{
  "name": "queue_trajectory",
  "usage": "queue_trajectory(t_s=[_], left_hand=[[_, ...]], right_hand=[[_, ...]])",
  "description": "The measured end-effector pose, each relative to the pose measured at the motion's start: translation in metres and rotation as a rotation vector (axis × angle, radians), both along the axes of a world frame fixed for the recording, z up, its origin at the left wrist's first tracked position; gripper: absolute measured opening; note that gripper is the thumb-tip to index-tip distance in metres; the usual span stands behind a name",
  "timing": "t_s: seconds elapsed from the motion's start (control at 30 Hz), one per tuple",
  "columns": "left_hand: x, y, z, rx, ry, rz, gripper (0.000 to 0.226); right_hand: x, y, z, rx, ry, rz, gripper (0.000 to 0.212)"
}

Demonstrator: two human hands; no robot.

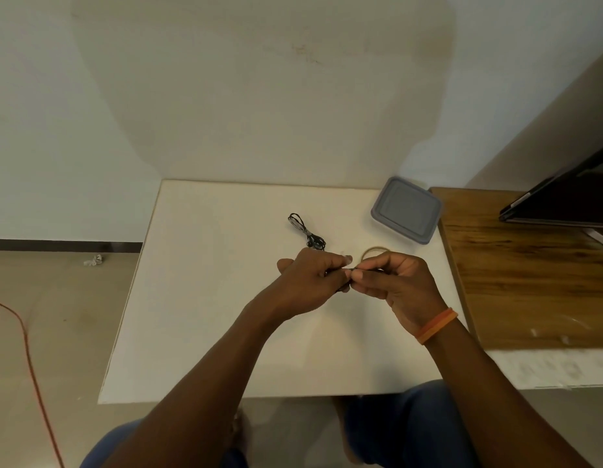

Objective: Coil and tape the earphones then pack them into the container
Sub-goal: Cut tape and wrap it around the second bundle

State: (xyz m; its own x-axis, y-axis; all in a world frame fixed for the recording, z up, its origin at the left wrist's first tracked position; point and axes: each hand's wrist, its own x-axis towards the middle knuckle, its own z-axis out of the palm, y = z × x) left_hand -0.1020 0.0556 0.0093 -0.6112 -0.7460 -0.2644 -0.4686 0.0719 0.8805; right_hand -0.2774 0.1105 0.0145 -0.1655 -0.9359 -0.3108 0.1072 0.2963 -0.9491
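Observation:
Over the middle of the white table [205, 315], my left hand [310, 278] grips a black earphone bundle [342, 286], mostly hidden inside the fingers. My right hand [398, 282] pinches at the same bundle from the right, fingertips meeting those of the left hand. Another coiled black earphone [306, 231] lies on the table just beyond my hands. A roll of tape [374, 252] peeks out behind my right hand. The container with a grey lid [406, 209] stands shut at the table's far right corner.
A wooden board [529, 282] adjoins the table on the right, with a dark laptop [570, 197] on it. An orange cable [26, 349] runs along the floor at left. A wall stands close behind the table.

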Motion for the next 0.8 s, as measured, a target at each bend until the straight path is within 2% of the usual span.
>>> queue_trajectory(t_s=[0.13, 0.3, 0.47, 0.57, 0.67, 0.73, 0.8], left_hand=[[0.003, -0.003, 0.011, 0.235, 0.145, 0.058, 0.036], [0.004, -0.004, 0.006, 0.388, 0.134, 0.125, 0.036], [0.012, -0.011, 0.004, 0.502, 0.147, 0.219, 0.036], [0.007, -0.011, 0.0, 0.453, 0.094, 0.327, 0.036], [0.003, -0.011, -0.007, 0.28, -0.001, 0.431, 0.035], [0.002, -0.008, -0.005, 0.149, -0.046, 0.405, 0.023], [0.001, -0.005, -0.004, 0.071, 0.007, 0.352, 0.016]], right_hand=[[-0.002, -0.001, 0.001, -0.016, -0.001, -0.016, 0.033], [0.001, -0.002, -0.002, -0.053, 0.087, -0.002, 0.023], [0.004, -0.004, -0.003, -0.088, 0.079, -0.004, 0.023], [0.009, -0.007, -0.003, -0.079, 0.083, -0.011, 0.018], [0.013, -0.009, -0.002, -0.073, 0.091, -0.036, 0.016], [0.014, -0.011, -0.002, -0.075, 0.108, -0.059, 0.015], [0.013, -0.013, -0.002, -0.082, 0.119, -0.08, 0.014]])
